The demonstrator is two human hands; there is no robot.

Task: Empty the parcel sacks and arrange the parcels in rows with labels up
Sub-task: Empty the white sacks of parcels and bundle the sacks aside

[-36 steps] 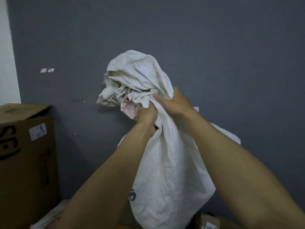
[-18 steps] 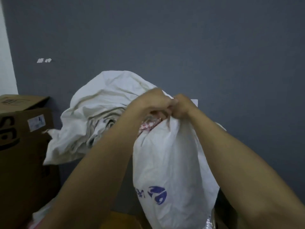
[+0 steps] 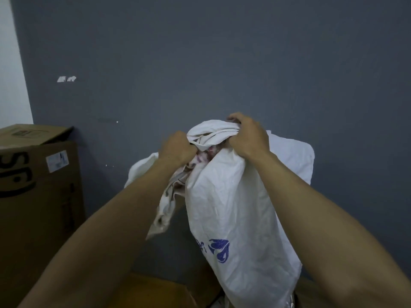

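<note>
A white woven parcel sack with a blue printed mark hangs in front of me against the grey wall. My left hand grips bunched sack cloth at the top left. My right hand grips the gathered upper edge of the sack a little higher and to the right. Loose folds hang down between and behind my arms. The inside of the sack is hidden, and I see no parcel label.
A large brown cardboard box with black letters and a white sticker stands at the left against the wall. Another cardboard surface lies below the sack. The grey wall is close behind.
The bunched top of the sack has come down from high up to chest level. My hands, close together before, have moved apart, each with a fistful of cloth.
</note>
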